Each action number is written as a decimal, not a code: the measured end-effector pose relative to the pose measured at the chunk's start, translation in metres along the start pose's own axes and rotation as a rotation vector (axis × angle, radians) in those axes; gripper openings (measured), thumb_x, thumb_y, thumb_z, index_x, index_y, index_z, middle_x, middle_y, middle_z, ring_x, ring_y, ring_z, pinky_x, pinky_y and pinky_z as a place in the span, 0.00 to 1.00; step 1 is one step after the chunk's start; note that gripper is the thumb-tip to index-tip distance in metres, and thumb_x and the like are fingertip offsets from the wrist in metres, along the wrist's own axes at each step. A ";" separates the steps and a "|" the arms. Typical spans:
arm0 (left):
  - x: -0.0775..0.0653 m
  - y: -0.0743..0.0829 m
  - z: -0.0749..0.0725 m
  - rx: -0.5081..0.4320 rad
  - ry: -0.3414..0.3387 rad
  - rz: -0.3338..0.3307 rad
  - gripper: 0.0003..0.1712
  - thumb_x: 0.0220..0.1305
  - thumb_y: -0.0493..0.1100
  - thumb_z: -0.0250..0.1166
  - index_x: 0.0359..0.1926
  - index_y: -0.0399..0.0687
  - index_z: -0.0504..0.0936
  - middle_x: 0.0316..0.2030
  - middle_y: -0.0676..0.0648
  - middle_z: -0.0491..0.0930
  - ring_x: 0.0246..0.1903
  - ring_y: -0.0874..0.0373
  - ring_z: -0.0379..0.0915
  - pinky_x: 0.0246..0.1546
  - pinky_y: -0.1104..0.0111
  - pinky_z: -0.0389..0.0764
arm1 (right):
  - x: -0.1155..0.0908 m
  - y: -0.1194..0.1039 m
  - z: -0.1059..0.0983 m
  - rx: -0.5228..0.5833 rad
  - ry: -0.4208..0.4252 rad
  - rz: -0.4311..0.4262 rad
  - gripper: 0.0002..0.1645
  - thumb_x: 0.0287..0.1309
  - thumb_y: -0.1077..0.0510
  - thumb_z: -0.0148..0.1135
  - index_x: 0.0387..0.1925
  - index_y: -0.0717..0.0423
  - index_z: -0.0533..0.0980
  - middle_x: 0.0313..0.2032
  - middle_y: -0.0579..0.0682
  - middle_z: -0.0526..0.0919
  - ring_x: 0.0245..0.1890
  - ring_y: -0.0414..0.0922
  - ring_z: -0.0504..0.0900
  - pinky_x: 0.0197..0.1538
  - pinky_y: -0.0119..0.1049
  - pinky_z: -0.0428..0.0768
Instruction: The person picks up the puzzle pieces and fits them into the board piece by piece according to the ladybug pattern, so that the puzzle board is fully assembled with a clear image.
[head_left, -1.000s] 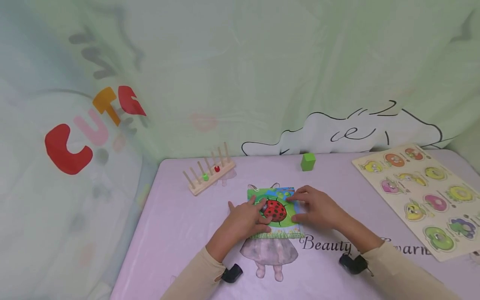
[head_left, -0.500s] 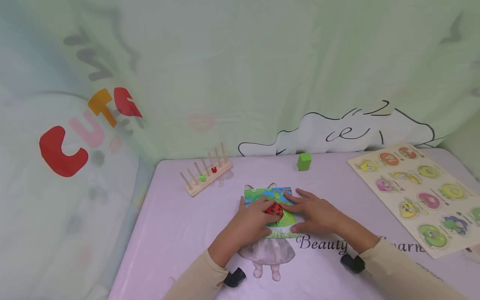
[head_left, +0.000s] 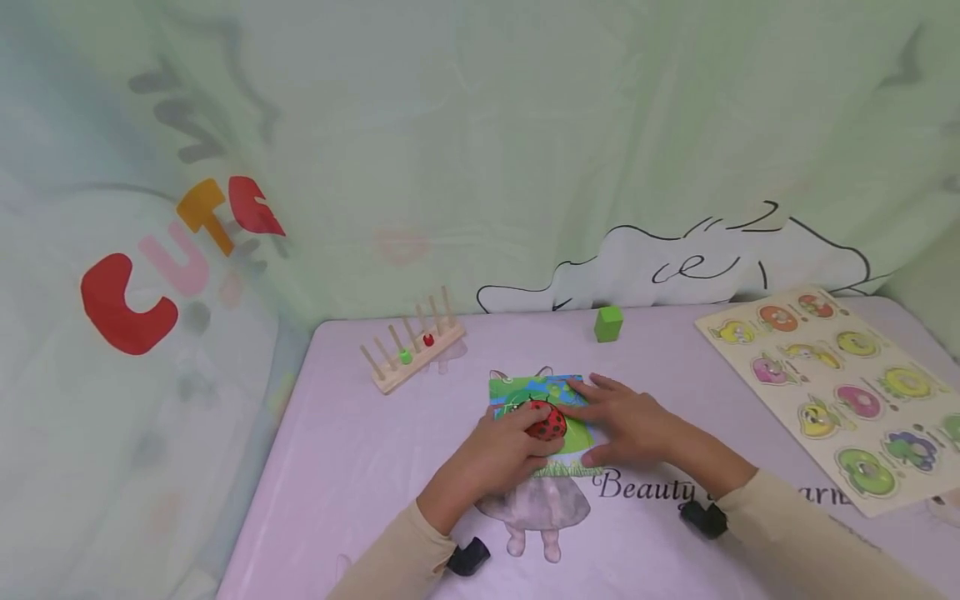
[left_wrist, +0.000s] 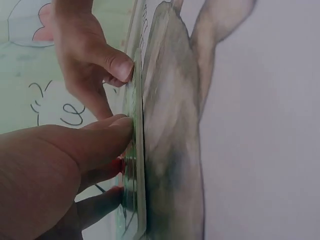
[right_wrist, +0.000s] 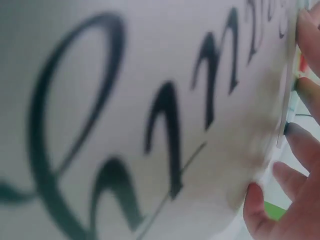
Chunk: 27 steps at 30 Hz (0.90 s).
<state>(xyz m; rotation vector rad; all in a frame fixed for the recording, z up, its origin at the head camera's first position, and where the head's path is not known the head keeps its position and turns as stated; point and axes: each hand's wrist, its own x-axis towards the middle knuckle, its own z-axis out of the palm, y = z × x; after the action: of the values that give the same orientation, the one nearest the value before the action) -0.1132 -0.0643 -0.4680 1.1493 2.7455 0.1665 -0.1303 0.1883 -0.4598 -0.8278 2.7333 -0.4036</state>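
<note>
A square ladybug picture puzzle (head_left: 517, 387), thin and flat, lies mid-table, its grassy strip toward the near edge. My left hand (head_left: 502, 450) rests on its left and lower part, fingers reaching across the red ladybug (head_left: 551, 427) and covering some of it. In the left wrist view, that hand's thumb and fingertips press on the upper face of the puzzle (left_wrist: 141, 175), seen edge-on. My right hand (head_left: 633, 425) has its fingers spread over the right side, thumb at the lower right edge. From the right wrist, only fingertips (right_wrist: 302, 135) along the board's rim show.
Behind and left stands a wooden peg rack (head_left: 420, 358) with a green and a red bead. A green block (head_left: 608, 323) sits near the back edge. On the right lies a large fruit puzzle board (head_left: 813, 400). A fabric curtain (head_left: 480, 167) hangs behind the table.
The left hand has shifted right from the puzzle's left part onto the ladybug, and its fingers have since moved a little. The right hand's fingers reach slightly farther left over the puzzle.
</note>
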 end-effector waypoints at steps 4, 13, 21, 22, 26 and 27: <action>-0.004 -0.014 -0.002 -0.053 -0.022 0.031 0.26 0.72 0.55 0.63 0.70 0.75 0.74 0.77 0.54 0.62 0.75 0.55 0.62 0.62 0.48 0.76 | 0.003 -0.005 -0.001 -0.088 -0.011 0.014 0.47 0.46 0.32 0.76 0.69 0.34 0.74 0.76 0.53 0.64 0.77 0.64 0.57 0.51 0.66 0.73; -0.016 -0.040 -0.010 -0.080 -0.075 -0.009 0.30 0.70 0.59 0.63 0.71 0.67 0.73 0.79 0.52 0.58 0.78 0.50 0.54 0.71 0.53 0.69 | 0.008 -0.009 -0.005 -0.108 -0.048 -0.032 0.35 0.47 0.36 0.77 0.60 0.35 0.82 0.74 0.63 0.67 0.76 0.65 0.60 0.57 0.63 0.73; -0.016 -0.042 -0.007 -0.048 -0.133 -0.040 0.34 0.68 0.64 0.62 0.73 0.75 0.68 0.80 0.58 0.53 0.80 0.55 0.49 0.71 0.47 0.65 | 0.005 -0.004 -0.004 -0.083 -0.010 -0.183 0.21 0.51 0.43 0.78 0.49 0.34 0.87 0.69 0.66 0.72 0.72 0.64 0.68 0.51 0.49 0.74; -0.016 -0.043 -0.007 -0.054 -0.135 -0.041 0.35 0.68 0.65 0.62 0.74 0.75 0.67 0.80 0.58 0.52 0.80 0.55 0.48 0.71 0.46 0.64 | 0.005 -0.003 -0.003 -0.073 -0.001 -0.194 0.21 0.50 0.43 0.78 0.49 0.34 0.88 0.68 0.66 0.72 0.72 0.64 0.68 0.49 0.48 0.73; -0.017 -0.045 -0.007 -0.056 -0.127 -0.037 0.37 0.65 0.67 0.63 0.74 0.75 0.66 0.80 0.58 0.52 0.80 0.55 0.47 0.71 0.46 0.64 | 0.005 0.001 -0.002 -0.027 0.003 -0.172 0.21 0.48 0.42 0.79 0.48 0.32 0.88 0.69 0.63 0.72 0.72 0.62 0.68 0.48 0.45 0.70; -0.018 -0.045 -0.007 -0.055 -0.122 -0.033 0.37 0.65 0.67 0.63 0.74 0.75 0.67 0.80 0.58 0.52 0.80 0.55 0.48 0.70 0.46 0.64 | 0.006 0.001 -0.002 -0.018 0.001 -0.162 0.22 0.48 0.42 0.79 0.48 0.31 0.87 0.69 0.62 0.72 0.72 0.62 0.68 0.48 0.45 0.70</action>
<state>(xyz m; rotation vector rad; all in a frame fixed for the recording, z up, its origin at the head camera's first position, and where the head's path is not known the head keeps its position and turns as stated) -0.1336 -0.1086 -0.4666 1.0621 2.6347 0.1615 -0.1360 0.1863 -0.4587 -1.0582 2.6831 -0.4123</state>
